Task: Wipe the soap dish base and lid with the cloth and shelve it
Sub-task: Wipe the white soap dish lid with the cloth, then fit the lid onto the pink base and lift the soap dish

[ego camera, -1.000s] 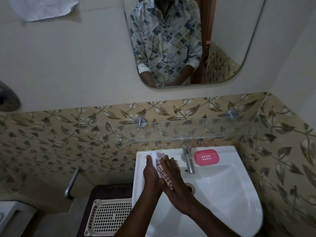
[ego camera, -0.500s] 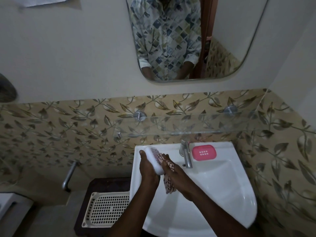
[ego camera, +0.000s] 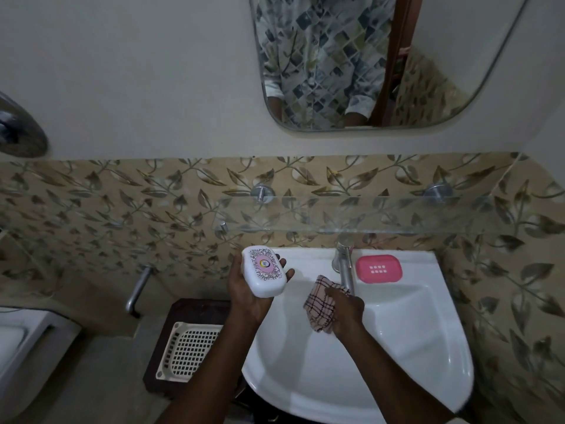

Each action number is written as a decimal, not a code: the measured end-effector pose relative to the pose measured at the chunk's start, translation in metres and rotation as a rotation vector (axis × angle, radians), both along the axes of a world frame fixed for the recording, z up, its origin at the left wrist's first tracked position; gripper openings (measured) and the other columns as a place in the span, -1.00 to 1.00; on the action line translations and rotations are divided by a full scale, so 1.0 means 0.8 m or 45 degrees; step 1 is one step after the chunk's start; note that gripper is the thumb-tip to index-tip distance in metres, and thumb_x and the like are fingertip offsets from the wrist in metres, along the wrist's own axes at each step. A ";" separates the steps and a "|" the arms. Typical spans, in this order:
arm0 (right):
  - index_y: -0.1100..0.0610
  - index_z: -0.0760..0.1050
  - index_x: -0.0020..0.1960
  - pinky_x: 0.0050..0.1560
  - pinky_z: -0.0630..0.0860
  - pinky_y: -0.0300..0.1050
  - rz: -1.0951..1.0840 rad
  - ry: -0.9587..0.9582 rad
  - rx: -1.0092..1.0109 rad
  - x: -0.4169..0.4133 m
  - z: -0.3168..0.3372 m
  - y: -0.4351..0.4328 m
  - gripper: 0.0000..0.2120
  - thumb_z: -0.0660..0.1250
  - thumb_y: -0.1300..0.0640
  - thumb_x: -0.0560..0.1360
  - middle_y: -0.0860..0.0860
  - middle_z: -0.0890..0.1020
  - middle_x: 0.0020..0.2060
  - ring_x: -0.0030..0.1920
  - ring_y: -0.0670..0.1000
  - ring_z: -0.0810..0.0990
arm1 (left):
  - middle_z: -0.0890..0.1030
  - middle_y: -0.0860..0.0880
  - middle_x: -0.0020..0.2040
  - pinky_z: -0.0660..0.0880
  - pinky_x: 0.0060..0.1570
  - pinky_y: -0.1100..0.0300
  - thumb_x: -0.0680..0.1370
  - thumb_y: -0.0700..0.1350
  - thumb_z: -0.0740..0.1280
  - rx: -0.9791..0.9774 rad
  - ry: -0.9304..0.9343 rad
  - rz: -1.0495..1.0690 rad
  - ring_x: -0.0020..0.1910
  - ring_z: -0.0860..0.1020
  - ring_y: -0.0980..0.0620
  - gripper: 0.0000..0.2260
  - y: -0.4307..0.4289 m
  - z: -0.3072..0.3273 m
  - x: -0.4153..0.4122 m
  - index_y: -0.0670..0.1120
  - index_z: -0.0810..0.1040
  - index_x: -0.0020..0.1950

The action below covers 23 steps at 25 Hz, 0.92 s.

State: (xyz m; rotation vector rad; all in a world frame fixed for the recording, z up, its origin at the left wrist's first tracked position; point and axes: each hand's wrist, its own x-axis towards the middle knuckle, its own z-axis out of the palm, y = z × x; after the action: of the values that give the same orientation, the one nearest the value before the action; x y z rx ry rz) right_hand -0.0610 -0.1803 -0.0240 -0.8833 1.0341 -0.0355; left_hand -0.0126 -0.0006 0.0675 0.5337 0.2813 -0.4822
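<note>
The white soap dish lid (ego camera: 264,270) with the pink round label is in the centre of the frame, a little to the left, above the left rim of the washbasin (ego camera: 397,347). The left hand (ego camera: 244,301) holds it from below, with the fingers curled around its far edge and the label facing up. The checked cloth (ego camera: 319,307) is apart from the lid, bunched in the gripping right hand (ego camera: 347,310) over the basin, just in front of the tap (ego camera: 344,266). The pink soap dish base (ego camera: 378,268) lies on the basin rim, just right of the tap, and no hand touches it.

I judge that the wiping of the lid is finished or nearly finished. Whether the base is already wiped cannot be told. The shelving is not done: nothing stands on the glass shelf (ego camera: 382,215) above the basin.

Half a second ago the two hands were together and the cloth was pressed on the lid. Now they are separated and the lid is turned with its label up. The pink base has stayed in its place.
</note>
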 end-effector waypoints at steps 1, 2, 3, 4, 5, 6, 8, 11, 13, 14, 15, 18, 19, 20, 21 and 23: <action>0.34 0.56 0.09 -0.15 0.66 0.18 0.047 -0.011 -0.057 -0.005 -0.007 0.008 -0.72 0.42 0.43 0.38 0.28 0.69 -0.11 -0.16 0.26 0.70 | 0.55 -0.23 0.00 0.37 0.24 -0.33 0.37 0.19 0.42 -0.004 -0.001 0.002 0.07 0.52 -0.24 -0.44 0.003 -0.002 -0.004 -0.18 0.51 0.19; 0.33 0.56 0.09 -0.14 0.67 0.16 0.118 -0.022 -0.105 -0.011 -0.015 0.016 -0.70 0.38 0.47 0.37 0.29 0.69 -0.09 -0.14 0.26 0.70 | 0.56 -0.22 -0.01 0.37 0.25 -0.33 0.29 0.15 0.50 -0.010 0.005 0.007 0.06 0.53 -0.23 -0.42 0.007 -0.004 -0.008 -0.18 0.52 0.16; 0.35 0.56 0.09 -0.14 0.67 0.14 0.198 -0.024 -0.149 -0.014 -0.021 0.023 -0.68 0.35 0.50 0.35 0.30 0.69 -0.06 -0.12 0.26 0.69 | 0.57 -0.22 -0.02 0.36 0.27 -0.33 0.29 0.13 0.51 -0.018 0.014 0.013 0.05 0.54 -0.23 -0.43 0.011 -0.007 -0.012 -0.19 0.54 0.15; 0.37 0.56 0.09 -0.15 0.67 0.12 0.276 -0.017 -0.201 -0.012 -0.026 0.028 -0.67 0.33 0.50 0.34 0.31 0.68 -0.05 -0.12 0.26 0.69 | 0.57 -0.22 -0.01 0.33 0.29 -0.33 0.35 0.15 0.44 -0.029 0.023 0.018 0.05 0.54 -0.23 -0.48 0.014 -0.009 -0.016 -0.18 0.54 0.15; 0.38 0.56 0.11 -0.14 0.67 0.12 0.345 -0.004 -0.266 -0.004 -0.027 0.033 -0.66 0.33 0.49 0.34 0.31 0.68 -0.04 -0.10 0.25 0.69 | 0.57 -0.22 0.00 0.31 0.31 -0.33 0.41 0.16 0.35 -0.045 0.032 0.027 0.05 0.53 -0.24 -0.51 0.018 -0.009 -0.018 -0.18 0.55 0.15; 0.37 0.56 0.13 -0.10 0.67 0.15 0.396 0.011 -0.334 0.009 -0.026 0.036 -0.65 0.33 0.47 0.35 0.30 0.68 -0.02 -0.08 0.24 0.69 | 0.57 -0.23 0.01 0.29 0.32 -0.33 0.44 0.18 0.28 -0.053 0.045 0.036 0.05 0.53 -0.24 -0.52 0.021 -0.009 -0.020 -0.17 0.55 0.17; 0.35 0.57 0.17 -0.04 0.67 0.18 0.452 -0.017 -0.417 0.045 -0.010 0.037 -0.63 0.32 0.45 0.37 0.29 0.68 0.02 -0.04 0.23 0.69 | 0.57 -0.22 0.03 0.25 0.37 -0.33 0.50 0.18 0.23 -0.028 0.075 0.057 0.04 0.52 -0.25 -0.52 0.024 -0.006 -0.020 -0.17 0.53 0.21; 0.36 0.49 0.26 0.05 0.64 0.20 0.539 -0.167 -0.444 0.097 0.030 0.025 -0.59 0.35 0.44 0.41 0.30 0.64 0.14 0.05 0.24 0.66 | 0.62 -0.25 0.01 0.24 0.43 -0.28 0.55 0.16 0.23 0.074 0.115 0.071 0.05 0.54 -0.26 -0.56 0.023 -0.001 -0.018 -0.19 0.56 0.15; 0.31 0.34 0.39 0.21 0.55 0.16 0.585 -0.228 -0.656 0.119 0.053 0.014 -0.44 0.45 0.34 0.44 0.23 0.56 0.25 0.20 0.23 0.58 | 0.66 -0.26 -0.01 0.30 0.38 -0.30 0.49 0.14 0.34 0.094 0.083 0.040 0.10 0.55 -0.27 -0.58 0.024 0.004 -0.021 -0.21 0.60 0.09; 0.29 0.35 0.40 0.24 0.52 0.08 0.629 -0.213 -0.863 0.123 0.059 0.008 -0.42 0.48 0.28 0.44 0.22 0.56 0.26 0.24 0.21 0.55 | 0.67 -0.26 0.01 0.31 0.36 -0.30 0.40 0.12 0.46 0.074 0.048 0.014 0.13 0.55 -0.26 -0.54 0.025 0.005 -0.025 -0.21 0.63 0.09; 0.27 0.43 0.36 0.20 0.51 -0.01 0.677 -0.211 -1.067 0.120 0.063 0.003 -0.49 0.47 0.23 0.45 0.20 0.60 0.22 0.22 0.19 0.56 | 0.66 -0.24 0.06 0.31 0.35 -0.30 0.26 0.09 0.58 0.067 0.021 -0.006 0.16 0.54 -0.24 -0.46 0.027 0.007 -0.029 -0.21 0.65 0.11; 0.18 0.65 -0.06 -0.18 0.48 -0.16 0.509 -0.294 -1.372 0.080 0.058 -0.019 -0.92 0.37 0.24 0.51 0.11 0.71 -0.17 -0.10 0.15 0.68 | 0.52 -0.24 0.27 0.34 0.36 -0.25 0.22 0.02 0.62 0.070 0.061 0.003 0.26 0.46 -0.20 -0.23 0.027 -0.002 -0.036 -0.21 0.49 0.37; 0.16 0.62 -0.15 -0.27 0.43 -0.18 0.311 -0.282 -1.357 0.062 0.052 -0.030 -0.89 0.34 0.26 0.52 0.06 0.68 -0.28 -0.20 0.14 0.67 | 0.47 -0.24 0.33 0.41 0.30 -0.21 0.35 0.04 0.51 0.079 0.076 0.026 0.28 0.44 -0.20 -0.26 0.026 -0.005 -0.036 -0.22 0.41 0.45; 0.16 0.59 -0.18 -0.29 0.40 -0.18 0.095 -0.224 -1.310 0.048 0.041 -0.047 -0.87 0.31 0.27 0.52 0.05 0.66 -0.31 -0.22 0.16 0.65 | 0.43 -0.25 0.38 0.51 0.20 -0.16 0.45 0.06 0.38 0.101 0.093 0.035 0.29 0.42 -0.20 -0.32 0.022 -0.007 -0.033 -0.22 0.35 0.49; 0.20 0.58 -0.16 -0.26 0.41 -0.15 -0.097 -0.124 -1.245 0.034 0.033 -0.066 -0.88 0.30 0.27 0.52 0.10 0.66 -0.27 -0.19 0.21 0.65 | 0.41 -0.26 0.42 0.58 0.08 -0.12 0.53 0.07 0.28 0.122 0.117 0.024 0.29 0.42 -0.21 -0.38 0.017 -0.009 -0.030 -0.22 0.32 0.51; 0.32 0.54 0.06 -0.07 0.56 0.00 -0.326 0.142 -0.907 0.024 0.013 -0.110 -0.81 0.32 0.20 0.54 0.24 0.66 -0.05 -0.04 0.29 0.65 | 0.47 -0.26 0.36 0.63 -0.04 -0.13 0.60 0.04 0.20 0.137 0.153 -0.003 0.22 0.48 -0.22 -0.47 0.001 -0.011 -0.023 -0.22 0.35 0.49</action>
State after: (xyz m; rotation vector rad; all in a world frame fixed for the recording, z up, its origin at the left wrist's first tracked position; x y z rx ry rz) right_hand -0.0418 -0.2684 -0.0135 -1.3964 1.2570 -0.6065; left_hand -0.0311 0.0003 0.0587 0.6110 0.4231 -0.5044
